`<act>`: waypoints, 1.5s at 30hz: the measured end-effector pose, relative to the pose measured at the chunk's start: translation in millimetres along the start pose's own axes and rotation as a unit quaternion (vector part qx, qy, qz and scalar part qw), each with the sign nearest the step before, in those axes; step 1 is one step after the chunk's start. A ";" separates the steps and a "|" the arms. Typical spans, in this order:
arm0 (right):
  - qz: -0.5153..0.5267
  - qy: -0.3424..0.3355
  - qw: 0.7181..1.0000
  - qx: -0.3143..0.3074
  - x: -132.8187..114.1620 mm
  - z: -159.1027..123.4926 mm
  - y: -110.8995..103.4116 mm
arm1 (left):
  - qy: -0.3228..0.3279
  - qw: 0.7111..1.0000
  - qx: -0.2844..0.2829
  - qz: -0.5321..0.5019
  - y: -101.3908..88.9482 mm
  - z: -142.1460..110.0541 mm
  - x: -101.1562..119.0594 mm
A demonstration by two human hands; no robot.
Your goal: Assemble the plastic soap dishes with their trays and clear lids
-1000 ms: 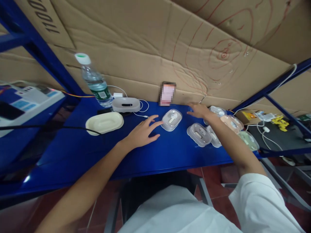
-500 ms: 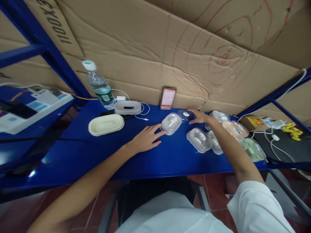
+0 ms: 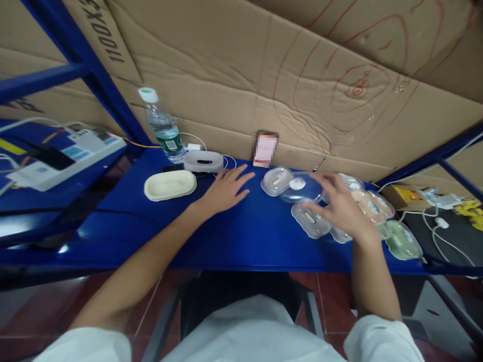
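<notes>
Clear plastic case [image 3: 300, 193] sits right of centre in my view, right hand [image 3: 341, 207] at its edge, fingers half curled (gripping or merely touching, I can't tell). Left hand [image 3: 222, 192], fingers spread, holds nothing. Peach case [image 3: 366, 205] and green case [image 3: 403, 241] already lie farther right; I judge this one unsettled.

On the far left, the brown cardboard [image 3: 129, 66] has the black print 1100X3 [image 3: 105, 42], cut off at the top. The bottle [image 3: 159, 116] has a green label [image 3: 171, 144] and the clear lid [image 3: 302, 195] on the right has a white sticker [image 3: 297, 183], both too small to read
</notes>
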State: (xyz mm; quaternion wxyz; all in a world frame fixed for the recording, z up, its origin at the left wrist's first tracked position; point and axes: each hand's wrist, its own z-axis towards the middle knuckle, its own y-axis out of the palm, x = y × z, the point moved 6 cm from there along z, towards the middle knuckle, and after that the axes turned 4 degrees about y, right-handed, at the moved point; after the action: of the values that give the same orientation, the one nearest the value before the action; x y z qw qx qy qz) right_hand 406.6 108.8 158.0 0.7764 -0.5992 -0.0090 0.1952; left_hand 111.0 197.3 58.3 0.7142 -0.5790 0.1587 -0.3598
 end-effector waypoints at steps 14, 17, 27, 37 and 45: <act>0.022 -0.113 0.990 -0.080 -64.4 -2.0 145.5 | -0.269 0.954 0.058 0.116 -35.1 -198.0 -68.6; -0.050 -0.145 0.987 -0.051 -65.5 4.4 142.6 | -0.220 0.969 0.082 0.079 -24.2 -194.1 -34.0; -0.154 0.029 0.988 0.010 -31.2 20.8 133.0 | -0.154 0.980 0.115 0.052 -0.3 -161.1 17.8; -0.099 -0.047 0.991 -0.082 -55.3 6.5 149.7 | -0.041 0.997 -0.019 0.064 14.7 -37.7 -5.0; -0.070 -0.035 0.996 -0.031 -44.6 10.9 151.5 | -0.009 1.000 0.003 -0.016 27.1 -21.0 -23.9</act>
State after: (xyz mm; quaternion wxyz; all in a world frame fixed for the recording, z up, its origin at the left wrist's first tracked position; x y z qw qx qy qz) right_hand 318.4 136.1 29.3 0.7682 -0.6141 -0.0841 0.1604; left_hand 90.0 200.9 22.4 0.7113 -0.5829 0.1422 -0.3662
